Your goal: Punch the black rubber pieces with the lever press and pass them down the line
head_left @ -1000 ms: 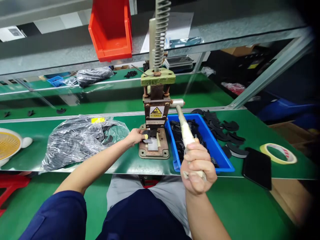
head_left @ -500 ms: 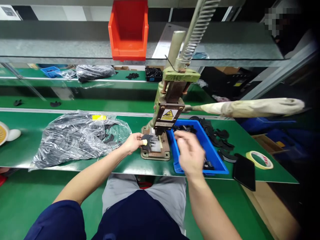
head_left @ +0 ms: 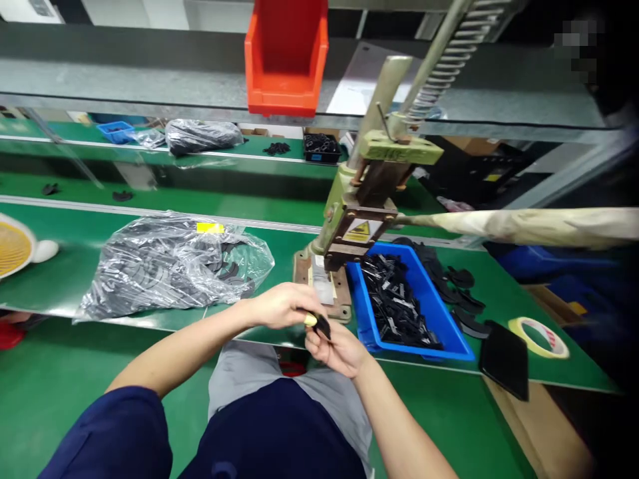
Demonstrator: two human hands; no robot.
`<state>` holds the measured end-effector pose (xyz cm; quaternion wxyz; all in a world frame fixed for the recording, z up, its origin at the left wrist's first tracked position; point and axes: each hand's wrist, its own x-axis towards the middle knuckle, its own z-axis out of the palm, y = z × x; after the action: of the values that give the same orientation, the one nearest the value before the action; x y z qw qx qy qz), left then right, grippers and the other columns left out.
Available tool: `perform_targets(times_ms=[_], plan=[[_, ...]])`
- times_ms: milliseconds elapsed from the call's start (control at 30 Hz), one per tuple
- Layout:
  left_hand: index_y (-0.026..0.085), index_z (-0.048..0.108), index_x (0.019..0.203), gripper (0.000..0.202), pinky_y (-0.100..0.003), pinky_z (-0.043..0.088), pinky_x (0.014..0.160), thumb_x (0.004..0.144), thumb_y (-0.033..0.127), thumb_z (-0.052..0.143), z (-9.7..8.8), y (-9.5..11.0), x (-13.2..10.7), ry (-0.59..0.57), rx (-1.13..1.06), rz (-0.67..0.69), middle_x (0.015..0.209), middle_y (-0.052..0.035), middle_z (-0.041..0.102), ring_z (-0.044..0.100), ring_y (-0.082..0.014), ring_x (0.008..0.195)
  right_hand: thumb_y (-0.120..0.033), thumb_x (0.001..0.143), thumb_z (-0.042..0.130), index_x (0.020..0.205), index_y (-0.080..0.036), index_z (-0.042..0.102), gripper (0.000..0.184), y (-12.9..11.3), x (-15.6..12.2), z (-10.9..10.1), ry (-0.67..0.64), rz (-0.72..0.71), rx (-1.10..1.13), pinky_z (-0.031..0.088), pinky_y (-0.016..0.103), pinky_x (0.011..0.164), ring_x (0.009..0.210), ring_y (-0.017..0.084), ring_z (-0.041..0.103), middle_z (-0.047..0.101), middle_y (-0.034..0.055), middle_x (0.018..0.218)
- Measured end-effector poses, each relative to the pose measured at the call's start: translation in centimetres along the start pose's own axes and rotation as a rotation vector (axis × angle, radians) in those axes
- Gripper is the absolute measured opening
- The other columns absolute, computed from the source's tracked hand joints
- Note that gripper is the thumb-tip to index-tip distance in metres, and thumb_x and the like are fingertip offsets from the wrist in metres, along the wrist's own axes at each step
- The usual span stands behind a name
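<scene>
Black part [head_left: 323, 326] gripped by left hand [head_left: 280, 306] and right hand [head_left: 340, 352], before press [head_left: 375, 187]; blue bin [head_left: 438, 311] of black pieces [head_left: 394, 299] rightward, bag [head_left: 170, 266] of dark pieces leftward.

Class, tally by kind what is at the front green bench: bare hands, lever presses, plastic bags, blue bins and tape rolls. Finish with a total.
Bare left hand and bare right hand: 2 hands
Green-and-brown metal lever press: 1
Bulging clear plastic bag: 1
Blue rectangular plastic bin: 1
Yellow ring-shaped tape roll: 1
Total: 6
</scene>
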<state>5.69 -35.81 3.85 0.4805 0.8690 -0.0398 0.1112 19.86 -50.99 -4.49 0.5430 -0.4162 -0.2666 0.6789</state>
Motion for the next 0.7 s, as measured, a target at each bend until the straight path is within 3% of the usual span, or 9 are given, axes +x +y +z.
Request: perform_targets(times_ms=[133, 233, 400, 567, 700], plan=[[0.022, 0.078, 0.107, 0.026, -0.024, 0.051, 0.085, 0.097, 0.032, 0.056, -0.5, 1.5, 0.1, -0.138, 0.046, 0.132, 0.103, -0.0115, 0.072, 0.068, -0.0197, 0.093, -0.054, 0.072, 0.078, 0.073, -0.02, 0.058, 0.04, 1.5, -1.2, 1.1, 0.028, -0.078, 0.014, 0.027, 0.023, 0.046, 0.048, 0.006, 0.034, 0.037, -0.0072, 0.055], [0.025, 0.078, 0.107, 0.026, -0.023, 0.051, 0.088, 0.097, 0.03, 0.054, -0.7, 2.4, 0.1, -0.167, 0.113, 0.204, 0.107, -0.011, 0.072, 0.068, -0.0203, 0.098, -0.048, 0.079, 0.075, 0.066, -0.018, 0.059, 0.036, 2.0, -2.1, 1.7, 0.111, -0.182, -0.017, 0.03, 0.025, 0.051, 0.052, 0.007, 0.038, 0.04, -0.0047, 0.055], [0.029, 0.079, 0.104, 0.024, -0.02, 0.051, 0.092, 0.095, 0.033, 0.057, -0.6, 3.1, -0.3, -0.146, 0.107, 0.12, 0.109, -0.0081, 0.073, 0.068, -0.0196, 0.101, -0.051, 0.079, 0.075, 0.07, -0.02, 0.06, 0.035, 3.1, -2.6, 2.6, 0.216, -0.295, -0.038, 0.032, 0.025, 0.054, 0.06, 0.009, 0.045, 0.048, -0.002, 0.062], [0.024, 0.08, 0.105, 0.029, -0.019, 0.05, 0.092, 0.095, 0.041, 0.059, -0.6, 2.7, -0.9, -0.171, -0.084, 0.065, 0.108, -0.0104, 0.072, 0.069, -0.0204, 0.103, -0.064, 0.075, 0.071, 0.062, -0.02, 0.055, 0.049, 3.2, -2.2, 2.9, 0.113, -0.239, -0.065, 0.027, 0.026, 0.046, 0.047, 0.008, 0.037, 0.038, -0.0051, 0.051], [0.027, 0.08, 0.1, 0.023, -0.019, 0.049, 0.091, 0.095, 0.028, 0.058, -0.8, 3.2, -1.3, -0.187, -0.011, 0.153, 0.108, -0.0079, 0.073, 0.069, -0.0188, 0.102, -0.064, 0.077, 0.069, 0.058, -0.019, 0.056, 0.05, 2.8, -2.5, 2.1, 0.085, -0.208, -0.127, 0.03, 0.027, 0.046, 0.045, 0.009, 0.036, 0.04, -0.0042, 0.048]])
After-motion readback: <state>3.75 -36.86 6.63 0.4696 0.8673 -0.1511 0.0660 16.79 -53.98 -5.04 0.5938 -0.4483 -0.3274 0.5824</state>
